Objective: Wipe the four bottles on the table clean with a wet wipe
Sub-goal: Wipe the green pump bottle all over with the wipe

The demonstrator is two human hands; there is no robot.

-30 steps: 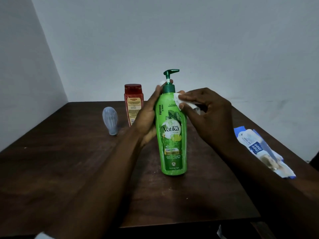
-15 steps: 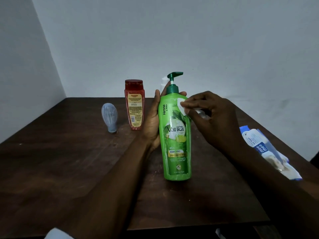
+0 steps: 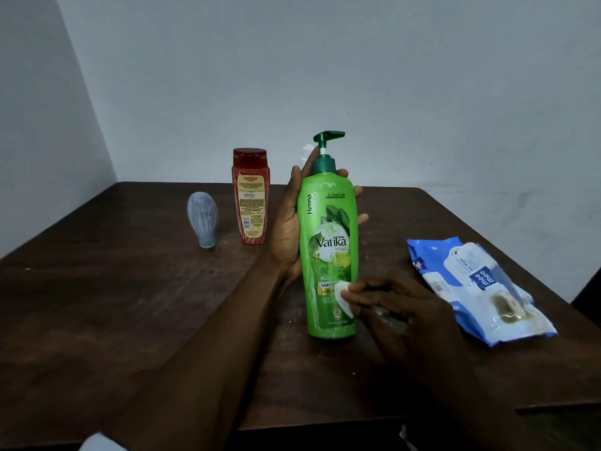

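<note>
My left hand is curling round the back of the green pump bottle, bracing it upright mid-desk, I judge, against the rubbing. My right hand is pinching a folded wet wipe onto its lower label. I am counting three bottles plainly, with the red bottle and grey bottle standing behind-left. One pale shape is hiding behind my fingers, and one wipes pack is lying to the right.

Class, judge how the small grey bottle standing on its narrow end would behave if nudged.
The grey bottle probably tips easily: its bulbous body sits above a narrow base. Once down, its rounded shape would likely roll. It looks translucent, so perhaps light.
</note>
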